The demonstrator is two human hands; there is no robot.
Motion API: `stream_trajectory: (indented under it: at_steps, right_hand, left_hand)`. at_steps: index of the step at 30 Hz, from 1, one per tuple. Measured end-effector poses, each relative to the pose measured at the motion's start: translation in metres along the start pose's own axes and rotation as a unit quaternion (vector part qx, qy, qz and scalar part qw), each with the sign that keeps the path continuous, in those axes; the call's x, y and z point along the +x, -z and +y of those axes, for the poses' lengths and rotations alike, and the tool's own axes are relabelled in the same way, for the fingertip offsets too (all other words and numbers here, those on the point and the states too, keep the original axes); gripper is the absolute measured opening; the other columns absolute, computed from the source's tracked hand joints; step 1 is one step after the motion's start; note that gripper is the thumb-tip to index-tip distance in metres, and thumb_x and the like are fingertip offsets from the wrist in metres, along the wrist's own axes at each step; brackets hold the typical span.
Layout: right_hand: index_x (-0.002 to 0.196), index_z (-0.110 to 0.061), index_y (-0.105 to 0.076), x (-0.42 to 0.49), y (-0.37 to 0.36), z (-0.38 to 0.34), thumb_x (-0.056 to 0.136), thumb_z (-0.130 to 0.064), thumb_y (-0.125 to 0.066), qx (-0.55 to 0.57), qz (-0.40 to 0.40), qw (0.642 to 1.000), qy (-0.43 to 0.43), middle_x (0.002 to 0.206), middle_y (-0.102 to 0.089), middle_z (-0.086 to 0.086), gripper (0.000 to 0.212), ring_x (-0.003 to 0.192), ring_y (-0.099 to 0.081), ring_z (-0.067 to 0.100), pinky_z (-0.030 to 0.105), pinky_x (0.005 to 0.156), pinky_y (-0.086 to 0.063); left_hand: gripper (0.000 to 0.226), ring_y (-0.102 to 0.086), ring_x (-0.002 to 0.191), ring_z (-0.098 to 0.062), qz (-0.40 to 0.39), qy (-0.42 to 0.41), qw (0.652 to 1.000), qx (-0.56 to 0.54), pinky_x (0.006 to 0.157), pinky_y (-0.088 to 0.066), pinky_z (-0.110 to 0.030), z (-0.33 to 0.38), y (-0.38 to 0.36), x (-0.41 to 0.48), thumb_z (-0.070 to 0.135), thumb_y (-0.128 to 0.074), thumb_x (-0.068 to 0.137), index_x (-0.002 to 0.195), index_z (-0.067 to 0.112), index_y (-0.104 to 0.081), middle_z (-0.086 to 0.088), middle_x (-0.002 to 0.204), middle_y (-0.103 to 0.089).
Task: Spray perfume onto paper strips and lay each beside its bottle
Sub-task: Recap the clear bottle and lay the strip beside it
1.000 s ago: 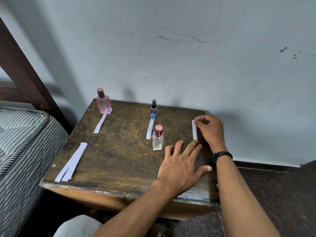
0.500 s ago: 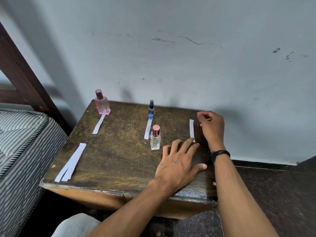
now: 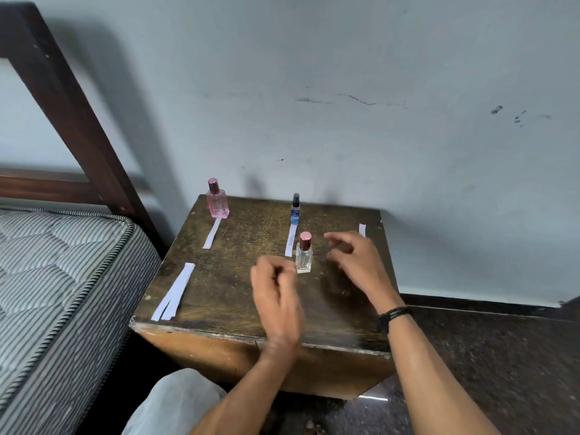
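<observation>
A clear bottle [image 3: 303,253] with a pink cap stands near the middle of the wooden table [image 3: 238,287]. Just left of it and nearer the person, the left hand [image 3: 276,296] hovers with fingers curled, holding nothing. Right of it, the right hand [image 3: 354,262] hangs half open and empty, covering most of a paper strip [image 3: 362,229]. Behind the clear bottle stands a small blue bottle [image 3: 295,208] with its strip [image 3: 291,240]. Far left of it stands a pink bottle [image 3: 217,200] with a strip [image 3: 212,233]. Spare strips [image 3: 174,291] lie at the front left, near the mattress [image 3: 62,277].
</observation>
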State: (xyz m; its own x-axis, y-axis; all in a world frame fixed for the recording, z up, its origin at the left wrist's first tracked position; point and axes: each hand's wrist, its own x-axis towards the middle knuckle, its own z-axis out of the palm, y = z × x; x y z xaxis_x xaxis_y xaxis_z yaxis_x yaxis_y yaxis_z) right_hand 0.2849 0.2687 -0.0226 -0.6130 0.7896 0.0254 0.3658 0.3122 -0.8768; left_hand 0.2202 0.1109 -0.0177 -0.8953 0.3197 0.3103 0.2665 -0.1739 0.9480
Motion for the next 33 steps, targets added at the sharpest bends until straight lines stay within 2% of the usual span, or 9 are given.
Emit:
stream_trajectory:
  at_steps: [2, 4, 8, 14, 17, 19, 24, 28, 33]
  right_hand:
    - [0.132, -0.029, -0.066, -0.006, -0.007, -0.003, 0.090, -0.009, -0.074, -0.030, -0.073, 0.997, 0.005, 0.114, -0.062, -0.011, 0.047, 0.096, -0.065, 0.002, 0.012, 0.078, -0.046]
    - [0.136, -0.029, -0.064, -0.009, -0.012, -0.003, 0.089, -0.011, -0.077, -0.034, -0.100, 0.994, 0.014, 0.115, -0.062, -0.013, 0.052, 0.095, -0.066, 0.001, 0.011, 0.076, -0.046]
    - [0.129, -0.031, -0.068, -0.008, -0.019, -0.001, 0.088, -0.022, -0.081, -0.031, -0.097, 0.995, 0.018, 0.117, -0.067, -0.018, 0.043, 0.089, -0.068, -0.004, 0.011, 0.075, -0.045]
    - [0.119, -0.026, -0.073, -0.006, -0.022, 0.000, 0.089, -0.021, -0.080, -0.033, -0.093, 0.995, 0.025, 0.108, -0.073, -0.017, 0.031, 0.092, -0.066, -0.009, 0.006, 0.076, -0.045]
    - [0.120, -0.023, -0.071, -0.005, -0.020, 0.002, 0.091, -0.017, -0.078, -0.020, -0.070, 0.997, 0.028, 0.106, -0.073, -0.014, 0.030, 0.092, -0.065, -0.009, 0.005, 0.076, -0.045]
    - [0.119, -0.023, -0.070, -0.004, -0.017, 0.004, 0.092, -0.016, -0.076, 0.002, -0.041, 0.999, 0.029, 0.103, -0.072, -0.015, 0.028, 0.090, -0.064, -0.011, 0.002, 0.074, -0.044]
    - [0.123, -0.022, -0.070, 0.005, -0.007, 0.012, 0.093, -0.008, -0.073, 0.036, 0.073, 0.996, 0.048, 0.112, -0.071, -0.013, 0.033, 0.093, -0.065, -0.007, 0.010, 0.080, -0.050]
    - [0.128, -0.018, -0.069, 0.012, 0.008, 0.023, 0.094, -0.006, -0.072, 0.041, 0.147, 0.987, 0.056, 0.114, -0.067, -0.011, 0.036, 0.091, -0.063, -0.010, 0.004, 0.079, -0.047]
    - [0.129, -0.013, -0.070, 0.033, 0.021, 0.036, 0.095, -0.005, -0.069, 0.057, 0.191, 0.979, 0.033, 0.113, -0.072, 0.001, 0.035, 0.093, -0.066, 0.001, 0.004, 0.080, -0.047]
  left_hand:
    - [0.020, -0.053, 0.081, -0.019, 0.061, 0.108, 0.992, -0.026, 0.076, -0.045, -0.043, -0.004, 0.003, 0.016, 0.012, -0.046, 0.093, 0.090, 0.019, -0.064, -0.002, 0.089, -0.062]
    - [0.025, -0.061, 0.091, -0.016, 0.078, 0.189, 0.979, -0.017, 0.089, -0.049, -0.044, -0.008, 0.005, 0.026, 0.008, -0.045, 0.095, 0.095, 0.018, -0.068, -0.001, 0.098, -0.068]
    - [0.032, -0.065, 0.098, -0.009, 0.014, 0.260, 0.964, 0.054, 0.097, -0.052, -0.041, -0.011, 0.001, 0.022, 0.009, -0.044, 0.095, 0.097, 0.025, -0.072, 0.009, 0.100, -0.072]
    - [0.032, -0.064, 0.094, -0.009, -0.068, 0.223, 0.960, 0.154, 0.094, -0.052, -0.039, -0.012, -0.008, 0.020, 0.015, -0.043, 0.097, 0.100, 0.026, -0.073, 0.010, 0.099, -0.072]
    - [0.030, -0.063, 0.103, -0.011, -0.086, 0.191, 0.964, 0.163, 0.098, -0.050, -0.039, -0.016, -0.015, 0.017, 0.016, -0.045, 0.098, 0.109, 0.024, -0.072, 0.010, 0.106, -0.071]
    - [0.030, -0.060, 0.112, -0.009, -0.106, 0.165, 0.968, 0.155, 0.102, -0.048, -0.034, -0.017, -0.021, 0.015, 0.015, -0.048, 0.099, 0.119, 0.023, -0.068, 0.011, 0.116, -0.067]
    - [0.047, -0.057, 0.116, -0.006, -0.185, 0.115, 0.967, 0.129, 0.105, -0.049, -0.035, -0.016, -0.048, 0.012, 0.006, -0.049, 0.097, 0.137, 0.028, -0.056, 0.010, 0.132, -0.058]
    - [0.056, -0.056, 0.123, -0.008, -0.216, 0.112, 0.961, 0.130, 0.109, -0.047, -0.040, -0.019, -0.079, 0.012, 0.003, -0.047, 0.092, 0.141, 0.030, -0.052, 0.008, 0.136, -0.058]
    - [0.067, -0.052, 0.131, -0.014, -0.263, 0.106, 0.946, 0.158, 0.113, -0.043, -0.041, -0.019, -0.111, 0.020, -0.004, -0.042, 0.086, 0.146, 0.027, -0.048, 0.004, 0.143, -0.056]
